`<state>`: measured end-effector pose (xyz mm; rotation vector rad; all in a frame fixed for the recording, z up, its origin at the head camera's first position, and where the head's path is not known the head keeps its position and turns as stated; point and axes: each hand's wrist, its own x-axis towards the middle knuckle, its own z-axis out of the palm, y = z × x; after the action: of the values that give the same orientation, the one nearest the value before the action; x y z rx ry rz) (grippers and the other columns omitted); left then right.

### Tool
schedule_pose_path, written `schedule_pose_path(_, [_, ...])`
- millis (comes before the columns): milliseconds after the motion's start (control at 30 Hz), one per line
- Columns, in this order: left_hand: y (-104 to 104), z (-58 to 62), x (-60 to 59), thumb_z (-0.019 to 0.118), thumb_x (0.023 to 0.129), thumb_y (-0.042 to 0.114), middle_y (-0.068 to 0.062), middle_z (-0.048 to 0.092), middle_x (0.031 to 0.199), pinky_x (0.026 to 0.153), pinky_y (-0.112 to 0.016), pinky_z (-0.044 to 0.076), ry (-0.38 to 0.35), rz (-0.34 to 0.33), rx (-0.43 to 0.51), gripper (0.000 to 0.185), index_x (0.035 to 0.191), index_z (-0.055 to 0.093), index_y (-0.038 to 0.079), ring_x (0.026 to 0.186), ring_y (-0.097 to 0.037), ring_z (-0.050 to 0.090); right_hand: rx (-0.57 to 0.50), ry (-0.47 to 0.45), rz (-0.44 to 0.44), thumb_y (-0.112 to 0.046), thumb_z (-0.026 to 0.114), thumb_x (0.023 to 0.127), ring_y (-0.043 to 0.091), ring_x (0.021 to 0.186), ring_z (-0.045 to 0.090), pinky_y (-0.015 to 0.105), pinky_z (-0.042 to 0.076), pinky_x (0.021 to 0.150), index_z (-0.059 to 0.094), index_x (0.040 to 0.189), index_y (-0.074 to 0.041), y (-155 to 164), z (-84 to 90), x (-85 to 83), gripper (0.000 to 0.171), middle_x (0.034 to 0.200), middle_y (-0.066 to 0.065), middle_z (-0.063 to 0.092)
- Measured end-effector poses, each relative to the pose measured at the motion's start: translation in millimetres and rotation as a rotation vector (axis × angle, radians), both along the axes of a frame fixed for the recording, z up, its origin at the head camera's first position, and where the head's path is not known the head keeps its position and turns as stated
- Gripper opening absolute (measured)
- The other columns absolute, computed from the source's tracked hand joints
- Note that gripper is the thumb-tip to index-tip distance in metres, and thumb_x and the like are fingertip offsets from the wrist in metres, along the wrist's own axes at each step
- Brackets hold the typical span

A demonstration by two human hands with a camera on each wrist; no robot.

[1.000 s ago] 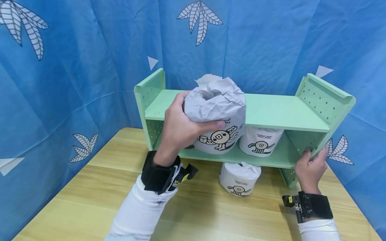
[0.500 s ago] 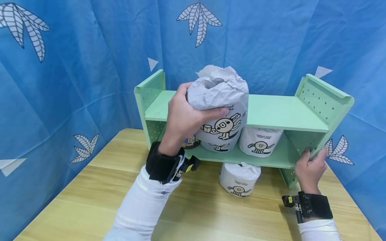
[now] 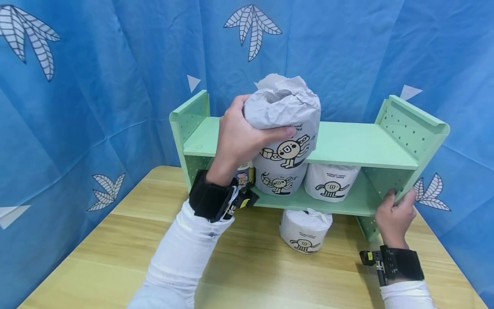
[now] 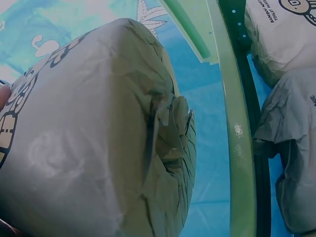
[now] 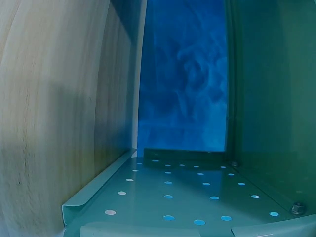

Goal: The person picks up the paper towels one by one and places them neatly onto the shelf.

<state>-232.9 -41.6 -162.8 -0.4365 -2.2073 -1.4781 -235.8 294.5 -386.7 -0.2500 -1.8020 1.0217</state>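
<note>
My left hand (image 3: 241,137) grips a white paper-wrapped toilet roll (image 3: 285,113) from its left side, the thumb across the printed front. The roll is raised in front of the green shelf (image 3: 370,143), its crumpled top tilted towards me. In the left wrist view the toilet roll (image 4: 94,128) fills the left side, apart from the shelf edge (image 4: 237,128). My right hand (image 3: 395,216) holds the front edge of the shelf's right side panel, its fingers partly hidden. The right wrist view shows only the perforated side panel (image 5: 182,197), not the hand.
Two wrapped rolls, one partly covered roll (image 3: 279,182) and one roll (image 3: 332,182) further right, stand on the lower board. A colourful printed item (image 3: 244,176) is half hidden behind my left wrist. Another roll (image 3: 305,231) sits on the wooden table (image 3: 127,253) below.
My left hand has lifted the toilet roll higher and slightly to the right. More of the roll behind it and the colourful item now shows. The right hand keeps its hold.
</note>
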Motion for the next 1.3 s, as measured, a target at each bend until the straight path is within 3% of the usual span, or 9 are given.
schedule_pose_path(300, [1,3.6,-11.5,0.094,0.055,0.041,0.003,0.060,0.121,0.085,-0.026,0.051,-0.005,0.004,-0.035,0.095,0.133,0.049,0.014,0.108,-0.009,0.055,0.033,-0.012,-0.022,-0.013,0.041,0.098,0.046,0.090,0.056,0.048,0.035,0.067,0.044,0.133,0.006,-1,0.4,-0.1,0.041,0.109,0.037,0.058])
schedule_pose_path(433, [4,4.0,-16.8,0.094,0.054,0.043,0.004,0.059,0.121,0.087,-0.027,0.050,-0.014,0.013,-0.038,0.096,0.134,0.048,0.014,0.108,-0.009,0.054,0.028,0.001,-0.011,-0.013,0.042,0.098,0.050,0.093,0.056,0.058,0.038,0.069,0.044,0.133,0.006,-1,0.4,0.3,0.041,0.108,0.039,0.057])
schedule_pose_path(767, [9,0.1,-29.7,0.093,0.056,0.045,0.001,0.060,0.122,0.084,-0.027,0.052,-0.027,0.041,-0.027,0.099,0.136,0.046,0.013,0.107,-0.011,0.056,0.007,-0.022,0.003,-0.016,0.042,0.099,0.055,0.107,0.054,0.070,0.042,0.081,0.043,0.136,0.005,0,-1.0,0.0,0.042,0.119,0.036,0.056])
schedule_pose_path(1300, [16,-7.8,-51.6,0.092,0.056,0.049,-0.001,0.058,0.124,0.084,-0.029,0.052,-0.074,0.072,-0.036,0.102,0.138,0.044,0.012,0.108,-0.014,0.056,0.004,-0.022,-0.003,-0.015,0.043,0.098,0.055,0.108,0.054,0.071,0.042,0.084,0.042,0.137,0.003,1,-1.1,-1.0,0.043,0.120,0.037,0.055])
